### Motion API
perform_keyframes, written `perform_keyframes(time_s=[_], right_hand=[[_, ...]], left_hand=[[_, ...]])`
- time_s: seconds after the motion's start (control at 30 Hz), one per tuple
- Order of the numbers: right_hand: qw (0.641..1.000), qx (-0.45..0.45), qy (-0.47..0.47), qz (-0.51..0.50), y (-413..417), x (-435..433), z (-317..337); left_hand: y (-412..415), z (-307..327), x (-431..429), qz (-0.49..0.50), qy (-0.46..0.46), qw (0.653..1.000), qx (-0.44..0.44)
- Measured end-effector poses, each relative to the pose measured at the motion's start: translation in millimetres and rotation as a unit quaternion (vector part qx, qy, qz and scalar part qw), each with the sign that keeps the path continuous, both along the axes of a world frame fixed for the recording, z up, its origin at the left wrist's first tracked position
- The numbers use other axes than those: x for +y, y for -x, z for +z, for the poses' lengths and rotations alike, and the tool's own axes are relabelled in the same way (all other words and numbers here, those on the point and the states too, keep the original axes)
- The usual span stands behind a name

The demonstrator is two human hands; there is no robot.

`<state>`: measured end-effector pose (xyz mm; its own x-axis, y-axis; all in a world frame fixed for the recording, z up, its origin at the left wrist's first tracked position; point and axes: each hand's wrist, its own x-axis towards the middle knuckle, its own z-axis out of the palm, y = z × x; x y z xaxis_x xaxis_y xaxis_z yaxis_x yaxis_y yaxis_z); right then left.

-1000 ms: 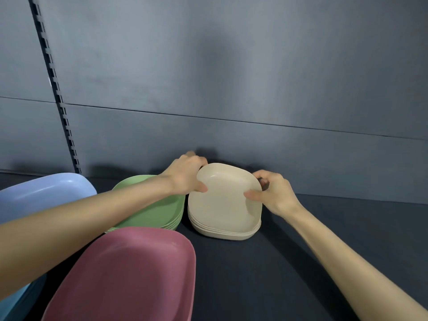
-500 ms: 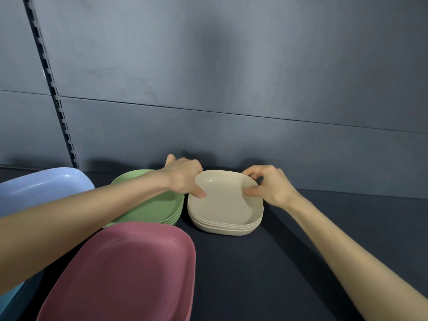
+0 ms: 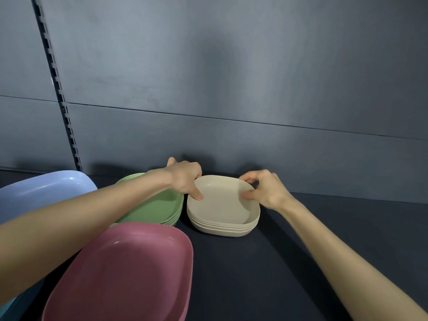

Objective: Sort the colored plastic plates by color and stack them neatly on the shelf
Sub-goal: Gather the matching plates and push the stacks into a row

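Note:
A stack of beige plates (image 3: 223, 209) sits on the dark shelf (image 3: 324, 239) near the back wall. My left hand (image 3: 185, 177) grips the top beige plate's left rim, thumb inside the plate. On the right rim my right hand (image 3: 264, 188) pinches the same plate with thumb and fingers. The top plate lies flat on its stack. Touching the beige stack's left side is a stack of green plates (image 3: 157, 205), partly hidden under my left forearm. A pink plate stack (image 3: 125, 274) lies in front, and a blue plate (image 3: 39, 193) at the far left.
The grey back wall (image 3: 231, 89) rises right behind the plates, with a slotted upright rail (image 3: 60, 98) at the left. Bare dark shelf stretches to the right of the beige stack and in front of it.
The top beige plate, tilted up a second ago, has come down flat onto its stack. Both hands stayed on its rims and lowered with it.

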<state>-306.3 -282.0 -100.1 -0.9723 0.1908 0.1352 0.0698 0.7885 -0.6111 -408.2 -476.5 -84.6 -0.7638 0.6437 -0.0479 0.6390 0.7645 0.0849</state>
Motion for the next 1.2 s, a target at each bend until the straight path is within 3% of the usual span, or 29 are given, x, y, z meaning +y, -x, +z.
perform_keyframes(time_s=[0.37,0.5,0.67,0.87,1.2], right_hand=[[0.998,-0.033,-0.053,-0.014,-10,-1,18],[0.988,0.0,-0.153,0.018,-31,-20,48],[0.98,0.068,-0.183,0.043,-70,-59,75],[0.978,0.123,-0.162,0.041,-116,-110,69],[0.991,0.128,-0.03,0.028,-193,-185,-5]], left_hand=[[-36,21,-12,0.012,-0.065,0.997,0.035],[-67,47,-33,-0.015,-0.073,0.991,0.111],[-107,73,-76,-0.023,-0.125,0.977,0.171],[-158,65,-141,-0.02,-0.204,0.963,0.177],[-228,-18,-216,0.009,-0.353,0.932,0.084]])
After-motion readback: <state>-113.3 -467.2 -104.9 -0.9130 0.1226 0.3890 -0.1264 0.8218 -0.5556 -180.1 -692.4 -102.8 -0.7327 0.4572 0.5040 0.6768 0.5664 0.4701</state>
